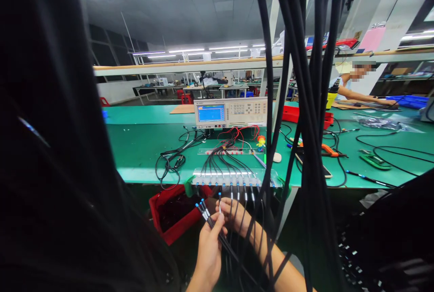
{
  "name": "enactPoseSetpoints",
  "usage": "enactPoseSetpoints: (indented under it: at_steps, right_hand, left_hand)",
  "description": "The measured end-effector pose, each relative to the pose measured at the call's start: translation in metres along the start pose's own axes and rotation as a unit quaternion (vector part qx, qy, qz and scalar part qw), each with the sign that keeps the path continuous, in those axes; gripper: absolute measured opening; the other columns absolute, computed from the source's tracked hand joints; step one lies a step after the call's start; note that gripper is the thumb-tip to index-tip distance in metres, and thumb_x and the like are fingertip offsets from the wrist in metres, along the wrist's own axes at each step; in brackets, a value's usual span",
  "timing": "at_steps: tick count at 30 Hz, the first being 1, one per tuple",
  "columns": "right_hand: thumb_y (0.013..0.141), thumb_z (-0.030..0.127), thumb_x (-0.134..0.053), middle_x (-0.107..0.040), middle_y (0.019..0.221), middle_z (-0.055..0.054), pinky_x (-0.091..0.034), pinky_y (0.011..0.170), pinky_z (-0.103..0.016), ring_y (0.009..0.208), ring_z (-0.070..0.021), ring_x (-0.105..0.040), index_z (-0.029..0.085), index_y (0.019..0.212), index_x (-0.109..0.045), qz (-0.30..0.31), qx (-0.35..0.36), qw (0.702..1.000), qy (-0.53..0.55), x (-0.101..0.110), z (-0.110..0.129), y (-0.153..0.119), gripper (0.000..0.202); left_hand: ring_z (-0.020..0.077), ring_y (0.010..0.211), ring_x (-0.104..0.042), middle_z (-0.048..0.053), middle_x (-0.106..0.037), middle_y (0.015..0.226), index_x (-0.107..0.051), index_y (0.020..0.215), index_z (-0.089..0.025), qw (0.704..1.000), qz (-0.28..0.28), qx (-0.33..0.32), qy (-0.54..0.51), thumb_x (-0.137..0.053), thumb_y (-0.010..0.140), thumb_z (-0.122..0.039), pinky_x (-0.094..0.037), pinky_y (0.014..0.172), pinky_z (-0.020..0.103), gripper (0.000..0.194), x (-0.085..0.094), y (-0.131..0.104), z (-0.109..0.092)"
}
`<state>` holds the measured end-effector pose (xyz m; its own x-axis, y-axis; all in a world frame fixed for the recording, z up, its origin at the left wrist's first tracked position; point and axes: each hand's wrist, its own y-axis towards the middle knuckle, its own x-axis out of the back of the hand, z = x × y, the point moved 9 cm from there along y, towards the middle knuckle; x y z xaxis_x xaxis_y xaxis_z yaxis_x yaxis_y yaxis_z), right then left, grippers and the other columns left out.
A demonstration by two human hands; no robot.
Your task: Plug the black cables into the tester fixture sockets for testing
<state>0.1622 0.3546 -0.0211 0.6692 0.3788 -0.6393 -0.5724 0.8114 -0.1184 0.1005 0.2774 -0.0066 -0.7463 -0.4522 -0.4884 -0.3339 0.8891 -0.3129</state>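
My left hand (209,242) is closed around a bundle of black cables (212,223) with blue tips and white labels, below the table's front edge. Just right of it, my right hand (232,213) pinches a single blue-tipped cable (220,199) upright, close under a clear connector strip (225,180). The two hands nearly touch. Several cables with white labels hang plugged into the right part of that strip. Behind it, thin black wires run back to a bench meter (230,113) with a lit blue screen.
Thick black cables (305,102) hang down at right centre. A red bin (179,215) stands below the table edge. On the green table (135,147) lie coiled cables (172,158), a phone (313,165) and an orange clamp (330,150). Another person (352,86) works at the far right.
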Motion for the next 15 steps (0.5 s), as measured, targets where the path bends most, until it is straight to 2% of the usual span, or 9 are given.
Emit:
enactPoseSetpoints:
  at_steps: [6, 15]
  right_hand:
    - [0.069, 0.041, -0.08, -0.053, 0.063, 0.004, -0.034, 0.048, -0.016, 0.051, -0.0056, -0.044, 0.016, 0.072, -0.06, -0.055, 0.039, 0.998, 0.019, 0.0, 0.015, 0.0, 0.032]
    - [0.063, 0.042, -0.082, -0.047, 0.063, 0.006, -0.034, 0.049, -0.017, 0.052, -0.0058, -0.041, 0.017, 0.072, -0.057, -0.082, 0.033, 0.995, 0.036, -0.008, 0.017, -0.001, 0.037]
  left_hand:
    - [0.0096, 0.065, -0.058, 0.002, -0.069, 0.079, -0.075, 0.085, -0.017, 1.0, -0.003, 0.004, 0.0, -0.087, 0.056, -0.031, -0.048, 0.066, 0.023, 0.034, 0.002, -0.003, -0.001]
    - [0.0103, 0.069, -0.058, 0.003, -0.068, 0.083, -0.074, 0.091, -0.016, 1.0, 0.013, 0.007, 0.001, -0.081, 0.065, -0.029, -0.048, 0.07, 0.023, 0.029, 0.001, -0.004, -0.001]
